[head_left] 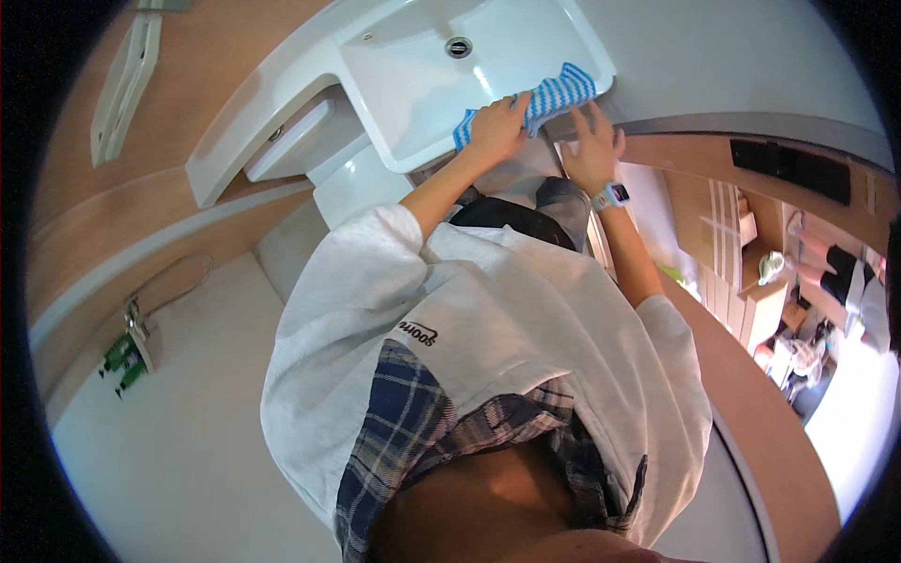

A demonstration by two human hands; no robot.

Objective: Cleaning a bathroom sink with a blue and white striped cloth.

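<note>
Beneath the left hand (497, 129), a blue-and-white striped cloth (565, 90) is laid along the near rim of a white sink (404, 105); whether it is gripped or merely pressed by those fingers cannot be told. Just beside the cloth's right part, the right hand (589, 155) is held with fingers spread and nothing grasped (a watch (616, 194) is worn on that wrist). Beyond both hands, a round drain (458, 48) is set in the basin. Well to the left, green bottles (120, 355) are mounted on the wall.
</note>
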